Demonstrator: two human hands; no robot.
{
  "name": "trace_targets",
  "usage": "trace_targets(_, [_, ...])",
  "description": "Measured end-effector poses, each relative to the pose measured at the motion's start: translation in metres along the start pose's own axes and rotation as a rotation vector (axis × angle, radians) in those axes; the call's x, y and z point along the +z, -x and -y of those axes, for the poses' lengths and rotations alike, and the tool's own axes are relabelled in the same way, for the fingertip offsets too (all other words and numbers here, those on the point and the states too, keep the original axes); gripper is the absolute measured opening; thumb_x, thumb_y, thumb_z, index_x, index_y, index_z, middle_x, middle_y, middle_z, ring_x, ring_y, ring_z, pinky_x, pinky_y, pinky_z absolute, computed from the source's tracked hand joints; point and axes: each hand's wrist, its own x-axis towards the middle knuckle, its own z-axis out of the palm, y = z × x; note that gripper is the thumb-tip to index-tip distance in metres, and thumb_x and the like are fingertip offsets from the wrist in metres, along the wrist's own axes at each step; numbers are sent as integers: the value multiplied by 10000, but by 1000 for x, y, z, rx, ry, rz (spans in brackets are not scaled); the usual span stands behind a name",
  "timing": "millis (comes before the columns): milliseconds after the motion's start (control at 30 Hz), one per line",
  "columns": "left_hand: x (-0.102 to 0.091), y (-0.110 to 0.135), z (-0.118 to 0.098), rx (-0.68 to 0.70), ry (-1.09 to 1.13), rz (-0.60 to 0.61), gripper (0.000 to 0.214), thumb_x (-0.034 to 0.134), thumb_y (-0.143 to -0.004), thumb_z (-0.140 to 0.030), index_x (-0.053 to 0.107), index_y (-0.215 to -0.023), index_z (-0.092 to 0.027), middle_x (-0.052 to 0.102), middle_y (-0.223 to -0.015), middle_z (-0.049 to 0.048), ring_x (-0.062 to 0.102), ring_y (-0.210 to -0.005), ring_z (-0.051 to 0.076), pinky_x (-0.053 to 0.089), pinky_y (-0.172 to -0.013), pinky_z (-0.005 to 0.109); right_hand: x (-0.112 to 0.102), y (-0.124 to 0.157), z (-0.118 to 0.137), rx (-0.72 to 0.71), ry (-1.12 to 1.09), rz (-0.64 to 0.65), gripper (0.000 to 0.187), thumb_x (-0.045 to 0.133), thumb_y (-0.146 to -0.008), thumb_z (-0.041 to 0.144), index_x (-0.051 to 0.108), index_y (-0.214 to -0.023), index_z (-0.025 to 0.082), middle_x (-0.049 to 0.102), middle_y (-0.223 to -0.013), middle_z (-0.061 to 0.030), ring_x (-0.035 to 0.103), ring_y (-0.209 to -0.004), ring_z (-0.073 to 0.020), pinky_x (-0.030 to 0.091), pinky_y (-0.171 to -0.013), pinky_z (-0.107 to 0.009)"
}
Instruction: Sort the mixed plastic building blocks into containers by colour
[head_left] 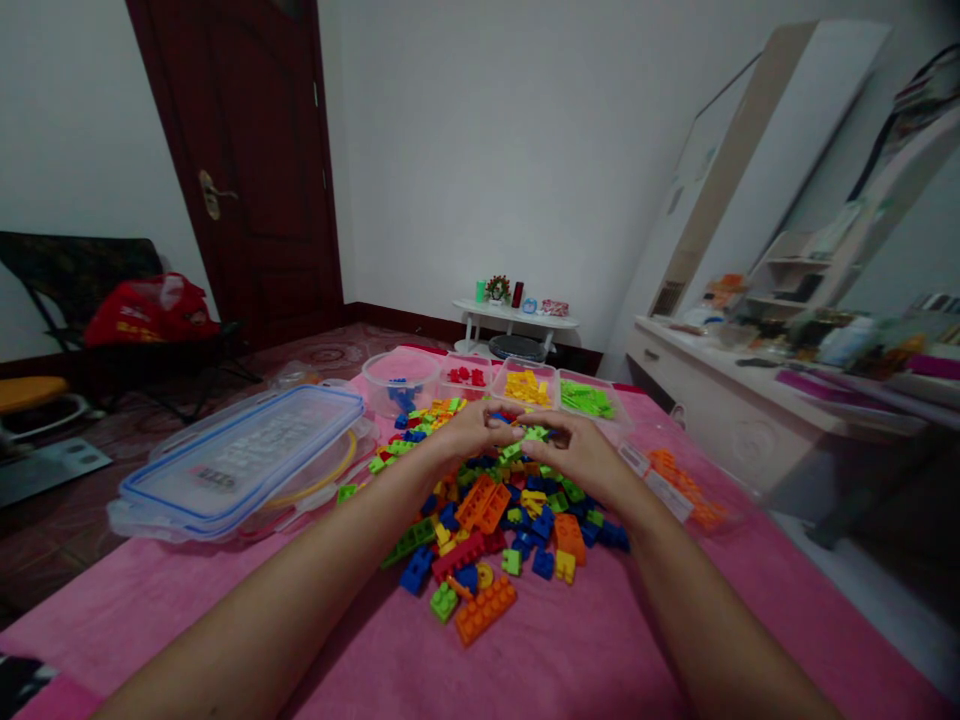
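Both hands reach over the far part of a pile of toy building bricks (pixel 480 500) in orange, green, blue, red and yellow. My left hand (pixel 472 425) is above the pile, its fingers curved and the thumb apart from them; no brick is plain to see in it. Opposite it, close by, my right hand (pixel 577 450) has a light green brick (pixel 534 434) between thumb and fingers. Nearer to me lie a large orange brick (pixel 486 610) and a small green brick (pixel 444 601). Beyond the hands, a yellow-brick tray (pixel 527 388) and a green-brick tray (pixel 587 400) stand side by side.
A tub with blue bricks (pixel 401 385) and a box with red bricks (pixel 465 375) stand at the back. A clear container with orange bricks (pixel 684 490) is at right. Lidded plastic boxes (pixel 247 460) lie at left on the pink cloth (pixel 570 650).
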Motion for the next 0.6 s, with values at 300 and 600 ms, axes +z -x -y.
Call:
trace_targets(300, [9, -5, 6, 209, -296, -104, 328, 544, -807, -354, 665, -1028, -145, 682, -921, 71, 608, -786, 166, 470, -704, 272, -10, -2, -3, 46, 0, -110, 237, 635, -715, 357, 705, -838, 168, 700, -838, -47, 628, -750, -185, 482, -676, -287])
trace_targets(600, [19, 5, 31, 274, -1112, -88, 618, 449, -779, -653, 527, -1281, -301, 360, -1455, 76, 296, -1331, 337, 142, -1096, 550, -28, -3, -10, 108, -33, -326, 312, 652, -679, 421, 702, -824, 149, 694, -816, -64, 617, -719, -184, 473, -648, -291])
